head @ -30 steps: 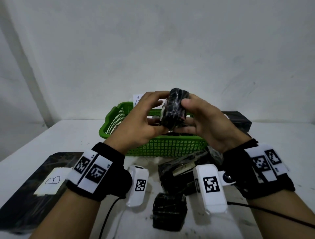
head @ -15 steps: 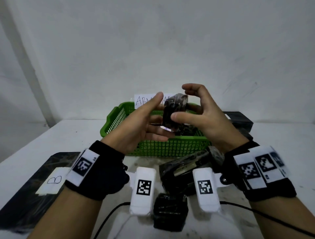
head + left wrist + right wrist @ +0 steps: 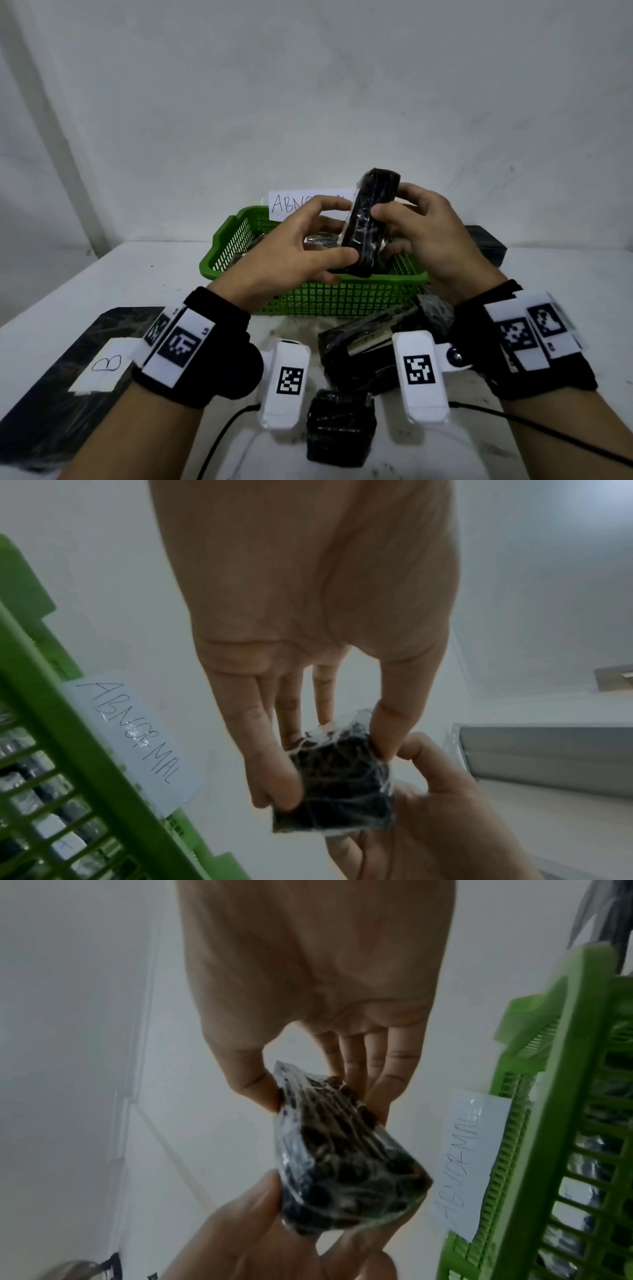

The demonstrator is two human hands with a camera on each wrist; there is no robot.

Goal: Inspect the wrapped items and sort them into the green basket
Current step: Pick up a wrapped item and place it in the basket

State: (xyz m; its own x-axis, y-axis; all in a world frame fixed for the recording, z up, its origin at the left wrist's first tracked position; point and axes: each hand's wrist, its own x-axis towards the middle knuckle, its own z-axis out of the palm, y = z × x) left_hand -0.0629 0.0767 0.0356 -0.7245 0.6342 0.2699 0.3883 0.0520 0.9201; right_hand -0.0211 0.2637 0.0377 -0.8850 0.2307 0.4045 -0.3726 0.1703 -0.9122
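A black block wrapped in clear film [image 3: 368,222] stands on end in the air above the green basket [image 3: 329,294]. My left hand [image 3: 337,240] pinches its lower end between thumb and fingers. My right hand [image 3: 383,219] grips its upper part from the right, thumb on the near face. In the left wrist view the wrapped block [image 3: 337,780] sits between the fingers of both hands. The right wrist view shows the wrapped block [image 3: 342,1164] with crinkled film. A paper label reading ABNORMAL [image 3: 301,205] is stuck on the basket's far rim. Wrapped items lie inside the basket.
More black wrapped items [image 3: 370,346] lie on the white table in front of the basket, one cube [image 3: 339,428] nearest me. A black sheet with a paper marked B [image 3: 102,365] lies at the left. A dark box [image 3: 486,243] sits right of the basket.
The wrapped block has been turned between both hands. My left hand, which was open beside it half a second ago, now pinches its lower end; my right hand has taken a new grip higher up.
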